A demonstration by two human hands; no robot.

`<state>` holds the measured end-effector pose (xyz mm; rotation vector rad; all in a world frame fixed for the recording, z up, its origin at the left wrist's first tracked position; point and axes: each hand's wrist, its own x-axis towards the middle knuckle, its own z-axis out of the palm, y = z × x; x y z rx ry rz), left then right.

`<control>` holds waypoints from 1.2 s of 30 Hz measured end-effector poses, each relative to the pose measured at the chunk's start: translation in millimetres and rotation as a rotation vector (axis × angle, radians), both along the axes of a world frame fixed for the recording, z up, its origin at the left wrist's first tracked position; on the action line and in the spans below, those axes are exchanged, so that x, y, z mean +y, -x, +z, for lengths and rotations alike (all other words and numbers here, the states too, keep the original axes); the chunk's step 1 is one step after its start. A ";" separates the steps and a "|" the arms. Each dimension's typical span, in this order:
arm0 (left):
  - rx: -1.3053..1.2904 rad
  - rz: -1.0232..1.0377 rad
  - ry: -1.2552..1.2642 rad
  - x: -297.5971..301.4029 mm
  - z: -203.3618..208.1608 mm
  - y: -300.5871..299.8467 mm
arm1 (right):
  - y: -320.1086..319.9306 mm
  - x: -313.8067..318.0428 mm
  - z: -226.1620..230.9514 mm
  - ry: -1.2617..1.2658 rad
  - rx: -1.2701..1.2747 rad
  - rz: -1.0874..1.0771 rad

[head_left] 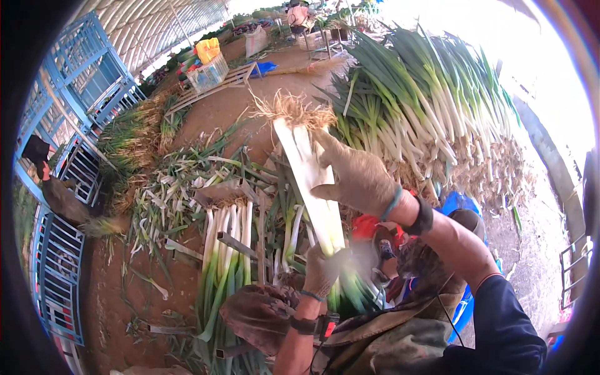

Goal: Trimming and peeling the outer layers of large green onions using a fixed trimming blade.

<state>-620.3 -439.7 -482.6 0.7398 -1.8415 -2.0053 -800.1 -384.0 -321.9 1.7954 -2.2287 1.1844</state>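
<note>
The left hand [321, 272] grasps a bunch of leeks [322, 219] near its green part [353, 287], a low grip that seems to support the weight while the roots [294, 112] point away from the body. The right hand [358, 176], fingers spread and not closed, is at the bunch's white side, but whether it touches I cannot tell. Further left, a metal rack [237, 245] holds other leeks [229, 226] side by side, perhaps to keep them straight; beyond the right hand lies a big leek pile [431, 106].
</note>
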 end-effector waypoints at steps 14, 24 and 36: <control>-0.115 -0.078 -0.091 -13.6 -60.2 -39.2 | 90.3 -32.4 3.5 0.425 0.254 0.060; 0.009 -0.203 -0.408 -20.7 -70.6 -40.1 | 132.4 3.1 -51.7 -0.367 -0.432 0.236; 0.017 -0.450 -0.493 -25.5 -88.0 -32.8 | 79.5 32.4 -17.8 -0.736 -0.589 0.521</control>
